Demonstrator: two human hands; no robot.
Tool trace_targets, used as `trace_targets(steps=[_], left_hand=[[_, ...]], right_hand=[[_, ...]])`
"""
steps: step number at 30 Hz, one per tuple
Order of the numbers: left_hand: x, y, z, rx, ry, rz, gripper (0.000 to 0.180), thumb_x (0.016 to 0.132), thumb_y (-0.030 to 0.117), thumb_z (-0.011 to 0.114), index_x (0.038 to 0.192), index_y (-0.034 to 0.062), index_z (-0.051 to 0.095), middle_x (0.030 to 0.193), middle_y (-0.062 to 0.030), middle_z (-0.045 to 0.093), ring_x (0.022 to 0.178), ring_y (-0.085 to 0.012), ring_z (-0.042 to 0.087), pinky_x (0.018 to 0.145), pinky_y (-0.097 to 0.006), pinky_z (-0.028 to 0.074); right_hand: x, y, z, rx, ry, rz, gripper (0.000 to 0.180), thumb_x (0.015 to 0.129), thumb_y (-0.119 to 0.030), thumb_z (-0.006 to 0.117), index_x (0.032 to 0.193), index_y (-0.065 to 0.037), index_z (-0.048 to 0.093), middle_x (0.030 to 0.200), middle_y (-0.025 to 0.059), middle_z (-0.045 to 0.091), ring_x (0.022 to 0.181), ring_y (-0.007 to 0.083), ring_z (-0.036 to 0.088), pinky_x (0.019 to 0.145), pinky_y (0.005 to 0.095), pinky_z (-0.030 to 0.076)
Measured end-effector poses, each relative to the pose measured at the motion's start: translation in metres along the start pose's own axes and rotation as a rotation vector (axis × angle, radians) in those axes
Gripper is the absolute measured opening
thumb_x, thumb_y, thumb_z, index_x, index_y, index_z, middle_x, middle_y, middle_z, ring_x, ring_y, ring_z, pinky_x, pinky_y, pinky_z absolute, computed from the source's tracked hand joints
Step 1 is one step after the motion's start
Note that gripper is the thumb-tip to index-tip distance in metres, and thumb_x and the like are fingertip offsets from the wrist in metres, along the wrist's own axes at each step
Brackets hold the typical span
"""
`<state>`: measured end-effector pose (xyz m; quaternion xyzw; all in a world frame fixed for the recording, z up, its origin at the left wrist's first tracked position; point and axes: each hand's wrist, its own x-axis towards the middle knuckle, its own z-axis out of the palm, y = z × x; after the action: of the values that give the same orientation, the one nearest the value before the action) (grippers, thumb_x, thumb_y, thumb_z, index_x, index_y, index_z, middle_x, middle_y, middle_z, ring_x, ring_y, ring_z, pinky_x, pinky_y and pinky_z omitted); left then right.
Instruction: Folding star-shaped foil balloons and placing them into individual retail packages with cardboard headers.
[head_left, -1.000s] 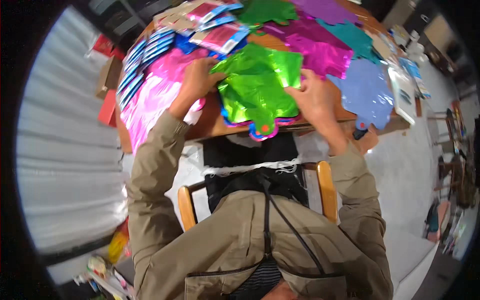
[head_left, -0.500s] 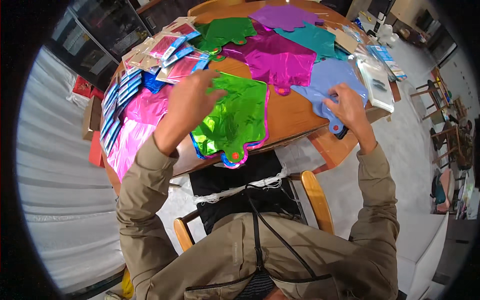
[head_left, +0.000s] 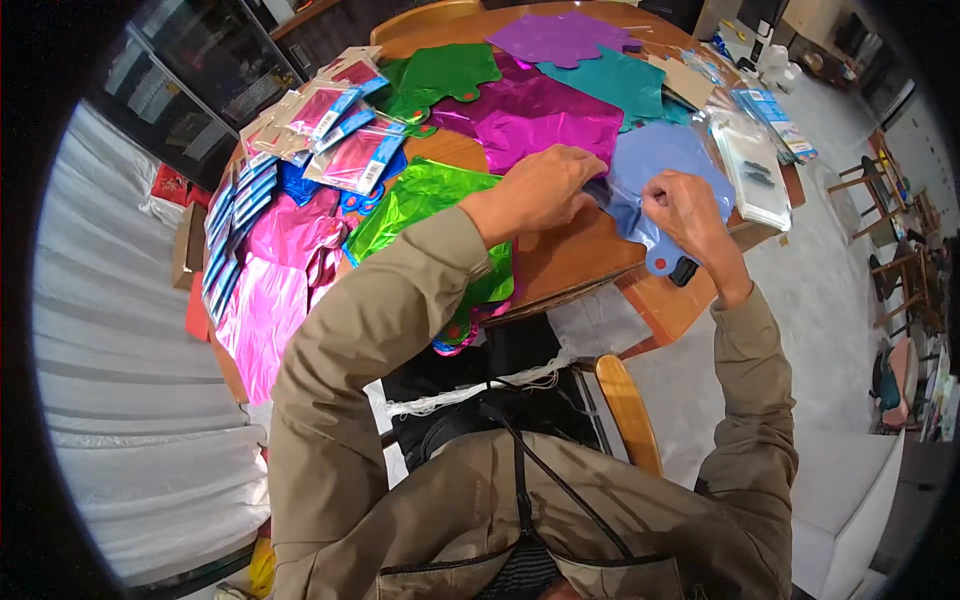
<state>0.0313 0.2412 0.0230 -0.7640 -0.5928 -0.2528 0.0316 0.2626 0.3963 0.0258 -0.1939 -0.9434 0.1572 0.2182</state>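
A flat light-blue foil balloon (head_left: 672,150) lies at the right side of the table, its round tab with a red dot at the near edge. My right hand (head_left: 688,212) is closed in a pinch on the creased middle of this balloon. At its left corner my left hand (head_left: 548,188) has its fingers bent together; the fingertips' contact is partly hidden. Beneath my left forearm lies a green foil balloon (head_left: 410,205), with pink and blue foil edges showing below. A magenta foil balloon (head_left: 540,120) lies just beyond my left hand.
Farther back lie dark green (head_left: 440,75), teal (head_left: 612,85) and purple (head_left: 560,38) foil sheets. Packaged balloons (head_left: 335,125) are piled at the left, by pink foil (head_left: 275,290). Clear bags (head_left: 750,165) sit at the right edge. A wooden chair arm (head_left: 628,415) is near my lap.
My left hand has swung right, from above the green balloon to the light-blue balloon's left corner. My right hand has shifted slightly left and its fingers have closed on the balloon.
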Motion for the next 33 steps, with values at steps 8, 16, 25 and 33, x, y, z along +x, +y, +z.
trace_targets(steps=[8, 16, 25, 33], left_hand=[[0.000, -0.008, 0.004, 0.059, 0.065, -0.186, 0.027, 0.092, 0.021, 0.073, 0.112, 0.0024, 0.075, 0.105, -0.0167, 0.077, 0.088, -0.0381, 0.072, 0.078, -0.045, 0.059], [0.042, 0.014, 0.017, -0.630, 0.121, -0.606, 0.044, 0.096, 0.036, 0.077, 0.071, -0.0008, 0.074, 0.063, -0.0073, 0.066, 0.056, -0.0210, 0.060, 0.059, -0.037, 0.053], [0.061, 0.013, 0.029, -1.111, -0.101, -0.767, 0.016, 0.094, 0.012, 0.079, 0.084, 0.0005, 0.076, 0.073, -0.0072, 0.069, 0.059, -0.0137, 0.062, 0.053, -0.025, 0.054], [0.048, 0.010, 0.026, -0.952, -0.148, -0.876, 0.014, 0.094, 0.006, 0.074, 0.084, -0.0033, 0.072, 0.072, -0.0116, 0.069, 0.053, -0.0164, 0.064, 0.048, -0.024, 0.053]], right_hand=[[0.011, 0.043, -0.021, 0.744, -0.211, 0.496, 0.018, 0.095, -0.011, 0.073, 0.100, 0.006, 0.078, 0.092, 0.0082, 0.075, 0.075, 0.0137, 0.068, 0.073, 0.0248, 0.059], [0.012, 0.046, -0.019, 0.828, -0.226, 0.471, 0.022, 0.097, -0.012, 0.074, 0.104, 0.008, 0.078, 0.096, 0.0089, 0.075, 0.080, 0.0135, 0.070, 0.078, 0.0233, 0.063], [0.008, 0.053, -0.014, 0.804, -0.178, 0.485, 0.023, 0.095, -0.012, 0.075, 0.103, 0.010, 0.078, 0.099, 0.0094, 0.076, 0.083, 0.0166, 0.072, 0.078, 0.0262, 0.064], [0.005, 0.054, -0.017, 0.904, -0.101, 0.455, 0.022, 0.098, -0.012, 0.073, 0.111, 0.005, 0.078, 0.091, 0.0041, 0.072, 0.080, 0.0106, 0.068, 0.074, 0.0212, 0.060]])
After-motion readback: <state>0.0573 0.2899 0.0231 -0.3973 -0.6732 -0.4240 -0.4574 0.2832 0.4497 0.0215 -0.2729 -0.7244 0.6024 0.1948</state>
